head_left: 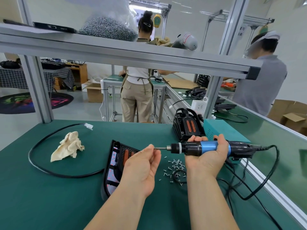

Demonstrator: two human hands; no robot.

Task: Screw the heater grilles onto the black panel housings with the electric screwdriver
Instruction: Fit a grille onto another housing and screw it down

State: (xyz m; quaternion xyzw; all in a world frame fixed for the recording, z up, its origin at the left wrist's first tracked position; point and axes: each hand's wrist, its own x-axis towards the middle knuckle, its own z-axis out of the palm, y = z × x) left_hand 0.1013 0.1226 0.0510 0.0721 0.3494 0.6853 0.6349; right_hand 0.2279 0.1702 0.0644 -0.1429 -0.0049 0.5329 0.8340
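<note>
Green bench (49,196) holds loose screws (176,165), rag (68,147) and cable (74,176); right hand (207,156) grips screwdriver (207,146), left hand (142,166) pinches its bit (161,148).

One blue-and-black electric screwdriver (207,147), and my two hands on it: my right hand (207,159) round the barrel, my left hand (142,168) with its fingers (149,147) pinching at the bit tip. Left of the screwdriver lies one flat black panel housing (114,163) with two orange slots showing. Behind the screwdriver stands one upright stack of black housings (187,127); how many are in it I cannot count. Just below the screwdriver, on the surface, are small silver screws (176,165), a few dozen, too many for an exact count, with one thin black ring (174,176) among them. Far left of it are one crumpled beige cloth (68,147) and one black cable (69,176) ending in one white plug (88,126). Well beyond it stand two people: one in khaki trousers (137,97), one in a grey shirt (262,80).
</note>
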